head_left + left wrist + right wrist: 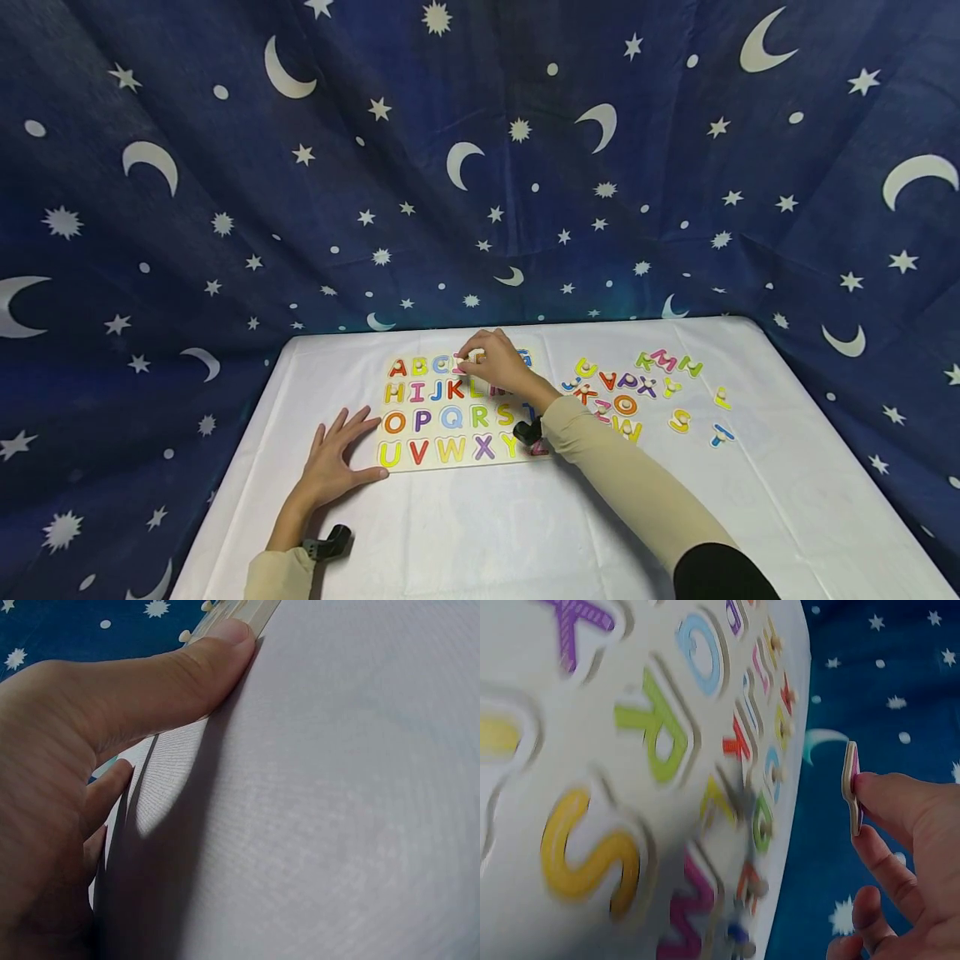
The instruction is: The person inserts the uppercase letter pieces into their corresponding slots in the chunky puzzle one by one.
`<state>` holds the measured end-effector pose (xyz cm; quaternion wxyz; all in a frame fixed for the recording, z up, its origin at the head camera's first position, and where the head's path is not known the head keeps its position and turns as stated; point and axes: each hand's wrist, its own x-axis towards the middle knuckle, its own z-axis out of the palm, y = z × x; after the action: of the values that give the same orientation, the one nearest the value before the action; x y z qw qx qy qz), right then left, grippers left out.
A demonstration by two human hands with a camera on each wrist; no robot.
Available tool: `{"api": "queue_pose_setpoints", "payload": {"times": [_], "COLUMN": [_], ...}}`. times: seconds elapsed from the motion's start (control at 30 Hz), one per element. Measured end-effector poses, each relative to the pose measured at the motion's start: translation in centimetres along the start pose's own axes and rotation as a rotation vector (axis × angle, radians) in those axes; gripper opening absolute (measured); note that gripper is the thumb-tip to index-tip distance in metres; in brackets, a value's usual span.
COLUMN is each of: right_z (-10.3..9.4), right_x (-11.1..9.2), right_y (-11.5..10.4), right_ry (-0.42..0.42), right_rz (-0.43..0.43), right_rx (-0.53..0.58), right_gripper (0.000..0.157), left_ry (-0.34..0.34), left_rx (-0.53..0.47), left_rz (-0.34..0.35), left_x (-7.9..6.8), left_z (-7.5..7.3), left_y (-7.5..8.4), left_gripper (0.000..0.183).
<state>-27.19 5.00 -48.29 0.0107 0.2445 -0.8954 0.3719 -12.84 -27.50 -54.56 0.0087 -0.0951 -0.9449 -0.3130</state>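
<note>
The right hand (498, 365) pinches a thin pink wooden letter (852, 789); a loosened pinch could drop it. The left hand (330, 467), fingers spread, touches the cream wooden alphabet board (435, 435).

The person has a tan sleeve on each arm. The left sleeve (276, 577) is loose and has folds by the wrist. The right sleeve (637, 487) is long, with a few small creases. Near the bottom edge there is a black part (720, 573) on that arm — it has a round edge and looks like cloth. A little black gadget (339, 542) is on the left wrist, bent with a round end, on a dark strap (312, 550). The right wrist has a black gadget too (528, 431) — its strap is hard to see.
</note>
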Motion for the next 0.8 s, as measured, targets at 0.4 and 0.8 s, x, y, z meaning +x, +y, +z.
{"api": "queue_pose_setpoints", "payload": {"times": [0.4,0.8], "right_z": [4.5,8.4], "right_x": [1.4,1.6], "right_y": [-2.9,-3.5], "right_ry": [-0.052,-0.034], "right_rz": [0.015,-0.034], "right_rx": [-0.011,-0.090], "right_gripper": [0.012,0.007], "left_ry": [-0.005,-0.005], "left_rx": [0.014,0.012], "left_rz": [0.005,0.013], "left_x": [0.0,0.1], "left_z": [-0.3,-0.1], "left_y": [-0.1,-0.2], "left_gripper": [0.090,0.090]}}
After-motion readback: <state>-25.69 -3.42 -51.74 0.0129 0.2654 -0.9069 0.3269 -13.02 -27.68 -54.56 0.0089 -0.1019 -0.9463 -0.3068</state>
